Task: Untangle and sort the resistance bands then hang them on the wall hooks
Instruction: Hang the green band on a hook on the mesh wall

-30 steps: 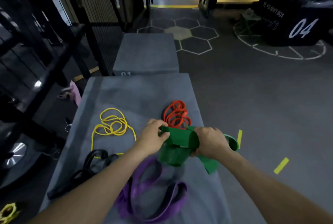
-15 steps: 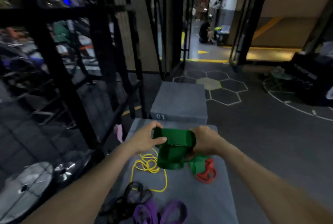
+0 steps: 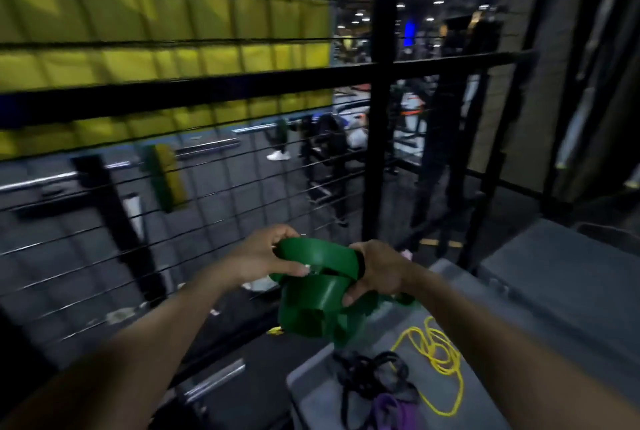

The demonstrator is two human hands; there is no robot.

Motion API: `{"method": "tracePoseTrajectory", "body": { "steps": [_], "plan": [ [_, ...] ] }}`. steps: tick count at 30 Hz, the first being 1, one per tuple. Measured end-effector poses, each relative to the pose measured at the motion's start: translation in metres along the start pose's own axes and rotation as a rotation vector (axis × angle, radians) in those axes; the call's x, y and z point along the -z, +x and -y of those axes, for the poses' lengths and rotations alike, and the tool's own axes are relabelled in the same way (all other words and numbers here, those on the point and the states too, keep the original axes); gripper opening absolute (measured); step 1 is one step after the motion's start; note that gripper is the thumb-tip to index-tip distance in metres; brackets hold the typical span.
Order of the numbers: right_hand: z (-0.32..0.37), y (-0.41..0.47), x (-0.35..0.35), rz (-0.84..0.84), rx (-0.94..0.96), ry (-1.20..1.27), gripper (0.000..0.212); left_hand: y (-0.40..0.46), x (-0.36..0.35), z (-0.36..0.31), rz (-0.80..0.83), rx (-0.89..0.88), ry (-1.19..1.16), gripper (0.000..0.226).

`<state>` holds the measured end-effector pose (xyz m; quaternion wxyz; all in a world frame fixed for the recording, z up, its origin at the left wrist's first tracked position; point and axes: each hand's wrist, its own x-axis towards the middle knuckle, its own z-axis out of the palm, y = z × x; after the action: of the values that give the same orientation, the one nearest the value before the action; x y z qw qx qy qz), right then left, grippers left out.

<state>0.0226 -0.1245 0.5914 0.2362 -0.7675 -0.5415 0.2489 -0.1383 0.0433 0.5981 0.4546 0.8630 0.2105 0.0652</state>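
A wide green resistance band (image 3: 317, 294) is bunched in loops in the air between both hands, over the left edge of a grey padded box (image 3: 311, 391). My left hand (image 3: 266, 256) grips its left side, thumb on top. My right hand (image 3: 377, 272) grips its right side. On the box lie a thin yellow band (image 3: 438, 353), a tangled black band (image 3: 370, 377) and a purple band (image 3: 391, 410). No wall hooks show in this blurred view.
A black wire-mesh fence with thick black posts (image 3: 379, 118) stands right in front and to the left. A yellow padded wall (image 3: 156, 14) is behind it. A second grey box (image 3: 568, 277) sits to the right. Barbells and weight plates lie beyond the mesh.
The view has swung left, from the box toward the mesh fence. Both hands lifted the green band off the box and carried it left. The red band has left the view.
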Motion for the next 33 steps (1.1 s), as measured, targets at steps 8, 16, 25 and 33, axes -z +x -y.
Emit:
{"method": "tracePoseTrajectory", "body": {
  "steps": [8,16,25,33],
  "plan": [
    [0.099,0.055,-0.035,0.187,0.179,0.075,0.027,-0.08,0.071,0.002,-0.472,0.038,-0.263,0.049],
    [0.167,0.098,-0.05,0.135,0.2,-0.14,0.025,-0.102,0.118,0.006,-0.671,0.047,-0.387,0.017],
    [0.215,0.134,-0.033,0.031,0.279,-0.077,0.027,-0.108,0.171,0.002,-0.704,0.02,-0.528,0.012],
    [0.251,0.145,-0.02,-0.04,0.332,0.057,0.036,-0.114,0.201,0.004,-0.617,-0.095,-0.501,0.026]
  ]
}}
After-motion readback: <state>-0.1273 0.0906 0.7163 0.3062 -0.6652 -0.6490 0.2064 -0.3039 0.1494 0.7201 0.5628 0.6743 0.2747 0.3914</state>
